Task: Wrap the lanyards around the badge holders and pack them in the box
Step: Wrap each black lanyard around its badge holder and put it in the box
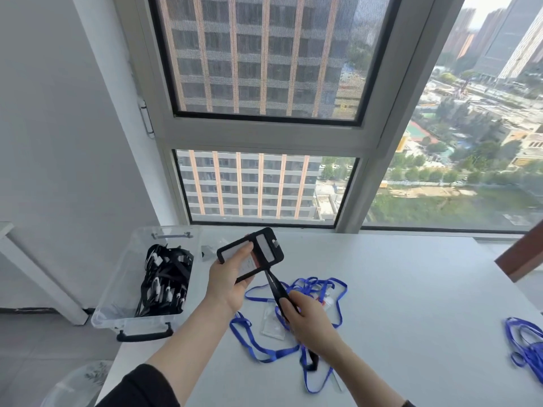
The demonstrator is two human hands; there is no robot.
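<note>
My left hand (pixel 227 282) grips a black badge holder (pixel 258 248) held up above the table, thumb across its clear front. From the holder's lower edge a black lanyard (pixel 274 286) runs taut down into my right hand (pixel 308 321), which pinches it. Its tail shows below my right wrist. Under my hands lie blue lanyards (pixel 311 286) tangled with clear badge holders (pixel 274 323) on the white table (pixel 411 289). A clear plastic box (pixel 117 289) at the table's left end holds several wrapped black badges (pixel 166 277).
More blue lanyards (pixel 526 345) lie at the table's right edge. A small clear bag (pixel 209 251) sits beside the box. A brown board (pixel 520 257) leans in at far right. The window stands directly behind the table; a glass stool top (pixel 76 386) is at lower left.
</note>
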